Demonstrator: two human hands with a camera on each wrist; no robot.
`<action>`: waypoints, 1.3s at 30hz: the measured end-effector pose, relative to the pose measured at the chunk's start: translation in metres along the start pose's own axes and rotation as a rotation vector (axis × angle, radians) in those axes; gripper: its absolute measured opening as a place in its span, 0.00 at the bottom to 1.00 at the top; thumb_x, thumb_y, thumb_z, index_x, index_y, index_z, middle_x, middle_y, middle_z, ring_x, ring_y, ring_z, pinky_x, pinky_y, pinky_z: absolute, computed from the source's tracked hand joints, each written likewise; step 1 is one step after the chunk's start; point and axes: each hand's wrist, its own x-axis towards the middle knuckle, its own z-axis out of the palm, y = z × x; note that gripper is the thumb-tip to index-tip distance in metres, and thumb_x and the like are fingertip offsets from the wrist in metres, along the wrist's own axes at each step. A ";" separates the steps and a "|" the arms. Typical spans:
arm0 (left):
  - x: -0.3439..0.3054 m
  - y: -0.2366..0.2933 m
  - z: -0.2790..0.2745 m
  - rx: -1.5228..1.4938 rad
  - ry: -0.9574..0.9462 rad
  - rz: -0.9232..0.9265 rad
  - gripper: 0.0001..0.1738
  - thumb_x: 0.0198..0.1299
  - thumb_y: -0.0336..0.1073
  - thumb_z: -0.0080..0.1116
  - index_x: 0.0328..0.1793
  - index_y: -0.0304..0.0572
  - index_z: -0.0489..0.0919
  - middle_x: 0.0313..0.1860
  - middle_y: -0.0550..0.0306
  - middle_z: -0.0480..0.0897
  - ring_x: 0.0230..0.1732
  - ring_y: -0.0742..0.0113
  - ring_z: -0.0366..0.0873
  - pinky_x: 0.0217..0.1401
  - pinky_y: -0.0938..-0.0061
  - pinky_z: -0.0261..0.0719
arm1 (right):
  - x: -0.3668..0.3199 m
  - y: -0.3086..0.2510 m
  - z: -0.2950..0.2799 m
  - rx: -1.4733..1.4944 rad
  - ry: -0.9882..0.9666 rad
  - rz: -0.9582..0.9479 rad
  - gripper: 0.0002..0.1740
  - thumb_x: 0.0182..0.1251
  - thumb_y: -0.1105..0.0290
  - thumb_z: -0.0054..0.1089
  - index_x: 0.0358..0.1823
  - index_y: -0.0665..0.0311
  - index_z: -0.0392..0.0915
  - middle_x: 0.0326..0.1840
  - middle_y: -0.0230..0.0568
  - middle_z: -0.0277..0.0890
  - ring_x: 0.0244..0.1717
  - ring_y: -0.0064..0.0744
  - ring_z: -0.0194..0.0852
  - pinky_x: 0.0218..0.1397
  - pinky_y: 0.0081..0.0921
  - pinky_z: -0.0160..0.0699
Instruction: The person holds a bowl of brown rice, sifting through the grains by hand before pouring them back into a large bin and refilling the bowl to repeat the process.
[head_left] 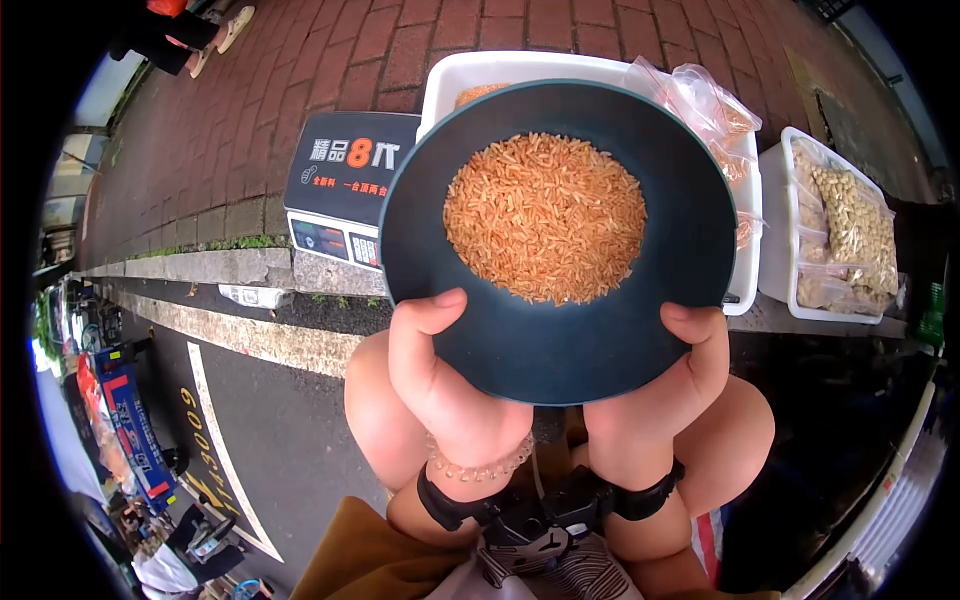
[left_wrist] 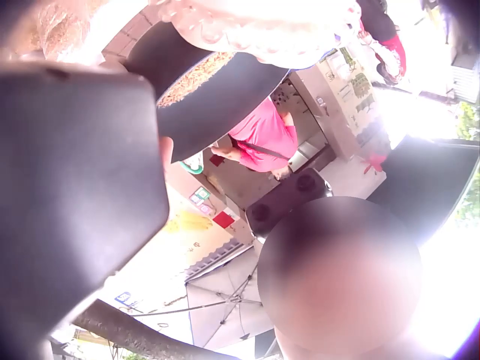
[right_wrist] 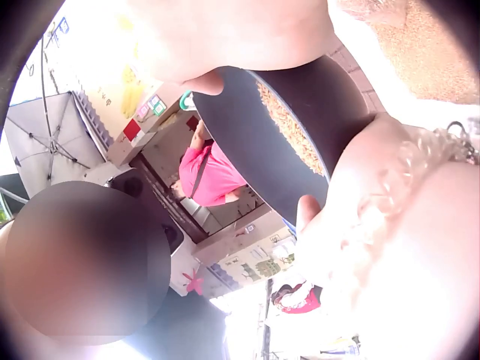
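Observation:
A wide, dark blue-green bowl (head_left: pixel 560 355) is held up in front of me, with a round heap of reddish-brown rice (head_left: pixel 545 220) in its middle. My left hand (head_left: pixel 445 390) grips the near left side of the bowl, its thumb over the rim. On the near right side my right hand (head_left: pixel 665 395) grips it the same way; most fingers of both hands are hidden underneath. Seen from the right wrist, the bowl (right_wrist: pixel 240 142) is tilted and its rice (right_wrist: pixel 289 127) shows over the inner wall.
Behind the bowl stands a white tub (head_left: pixel 450 72) with clear plastic bags (head_left: pixel 700 95) of grain at its right. A black-topped digital scale (head_left: pixel 340 185) sits to the left. Further right, a white bin (head_left: pixel 775 240) holds bagged pale pieces. Someone's sandalled feet (head_left: pixel 225 40) show far left.

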 end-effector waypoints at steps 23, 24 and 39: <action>0.004 -0.010 -0.001 0.086 0.010 0.083 0.27 0.50 0.36 0.49 0.58 0.34 0.71 0.54 0.49 0.77 0.54 0.53 0.74 0.61 0.61 0.68 | 0.009 -0.009 0.002 0.061 0.065 0.093 0.23 0.50 0.67 0.44 0.49 0.66 0.74 0.49 0.40 0.75 0.53 0.36 0.71 0.60 0.32 0.66; 0.004 -0.009 -0.002 0.080 0.010 0.072 0.27 0.50 0.36 0.49 0.58 0.34 0.72 0.54 0.49 0.77 0.54 0.54 0.74 0.61 0.61 0.68 | 0.010 -0.008 0.002 0.058 0.065 0.090 0.23 0.50 0.67 0.44 0.49 0.66 0.73 0.49 0.40 0.75 0.53 0.36 0.71 0.60 0.32 0.66; 0.011 -0.013 0.000 0.084 0.041 0.011 0.23 0.53 0.37 0.50 0.54 0.32 0.73 0.49 0.52 0.79 0.51 0.60 0.76 0.57 0.68 0.70 | 0.021 -0.009 -0.009 0.123 -0.036 0.130 0.21 0.53 0.69 0.46 0.49 0.67 0.73 0.50 0.41 0.75 0.53 0.36 0.72 0.60 0.32 0.68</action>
